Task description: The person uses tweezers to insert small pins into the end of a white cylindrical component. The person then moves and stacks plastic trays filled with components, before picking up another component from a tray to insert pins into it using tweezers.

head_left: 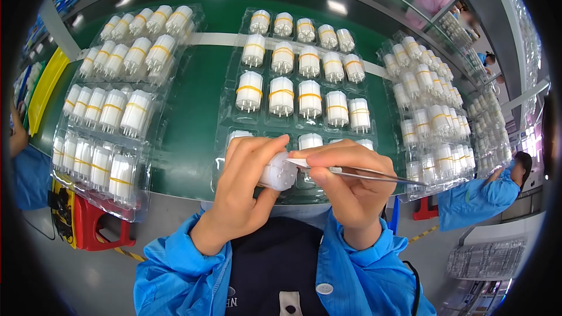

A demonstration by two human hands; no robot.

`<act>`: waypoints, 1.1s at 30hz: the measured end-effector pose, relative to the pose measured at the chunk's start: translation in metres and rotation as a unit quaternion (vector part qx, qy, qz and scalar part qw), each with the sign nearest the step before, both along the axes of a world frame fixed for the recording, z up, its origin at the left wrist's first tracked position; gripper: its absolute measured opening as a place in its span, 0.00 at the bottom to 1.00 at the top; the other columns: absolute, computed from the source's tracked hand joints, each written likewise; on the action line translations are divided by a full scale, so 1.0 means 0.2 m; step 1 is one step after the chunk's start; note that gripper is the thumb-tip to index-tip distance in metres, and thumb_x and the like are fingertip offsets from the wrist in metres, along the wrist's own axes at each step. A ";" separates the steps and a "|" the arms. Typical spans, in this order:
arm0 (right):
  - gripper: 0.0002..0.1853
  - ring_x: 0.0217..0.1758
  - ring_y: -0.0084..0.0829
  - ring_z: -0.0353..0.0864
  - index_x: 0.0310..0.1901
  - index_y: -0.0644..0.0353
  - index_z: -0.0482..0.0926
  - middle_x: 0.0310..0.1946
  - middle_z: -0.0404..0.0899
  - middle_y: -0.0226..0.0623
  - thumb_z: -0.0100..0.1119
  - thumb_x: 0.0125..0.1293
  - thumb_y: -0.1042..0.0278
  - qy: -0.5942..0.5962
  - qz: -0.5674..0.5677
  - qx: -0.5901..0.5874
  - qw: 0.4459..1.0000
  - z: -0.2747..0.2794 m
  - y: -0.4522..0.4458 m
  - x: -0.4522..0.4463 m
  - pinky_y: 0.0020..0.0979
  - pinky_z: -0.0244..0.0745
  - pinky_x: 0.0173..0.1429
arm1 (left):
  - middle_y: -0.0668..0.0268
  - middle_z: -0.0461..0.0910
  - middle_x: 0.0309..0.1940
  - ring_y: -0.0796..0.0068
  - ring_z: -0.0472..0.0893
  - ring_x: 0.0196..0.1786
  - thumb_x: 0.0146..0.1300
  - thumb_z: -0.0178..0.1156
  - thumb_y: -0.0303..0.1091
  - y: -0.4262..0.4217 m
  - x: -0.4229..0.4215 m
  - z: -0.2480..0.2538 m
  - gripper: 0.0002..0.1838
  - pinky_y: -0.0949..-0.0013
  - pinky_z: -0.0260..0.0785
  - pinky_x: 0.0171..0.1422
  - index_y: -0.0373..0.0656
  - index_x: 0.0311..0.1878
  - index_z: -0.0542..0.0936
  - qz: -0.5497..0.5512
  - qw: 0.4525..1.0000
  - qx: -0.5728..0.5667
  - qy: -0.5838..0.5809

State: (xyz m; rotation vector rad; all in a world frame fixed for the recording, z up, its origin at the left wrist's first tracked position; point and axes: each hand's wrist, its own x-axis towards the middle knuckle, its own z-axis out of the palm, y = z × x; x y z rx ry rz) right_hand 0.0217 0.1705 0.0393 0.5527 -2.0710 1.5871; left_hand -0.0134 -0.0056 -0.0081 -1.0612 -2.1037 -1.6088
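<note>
Clear trays of banded white parts (281, 96) on green bench (196, 93): middle tray (229, 111) just beyond hands, its near row partly hidden by them, left trays (136, 212) and right trays (433, 188) to either side; co-worker in blue (480, 196) off right. White cylinder (280, 174) sits inside left grip (240, 181), fingers clamped round it; right grip (354, 184) pinched on metal tweezers (374, 177), small white piece (298, 162) at fingertips beside cylinder's end. Hands by near bench edge, green surface showing between left and middle trays
</note>
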 end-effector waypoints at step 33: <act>0.09 0.43 0.42 0.89 0.40 0.69 0.84 0.39 0.87 0.50 0.69 0.56 0.81 0.030 0.034 -0.072 0.996 0.00 -0.07 0.06 0.35 0.84 0.46 | 0.52 0.77 0.49 0.54 0.76 0.49 0.45 0.65 0.14 0.03 0.03 -0.01 0.33 0.61 0.70 0.53 0.35 0.60 0.76 0.015 0.996 0.081 -0.045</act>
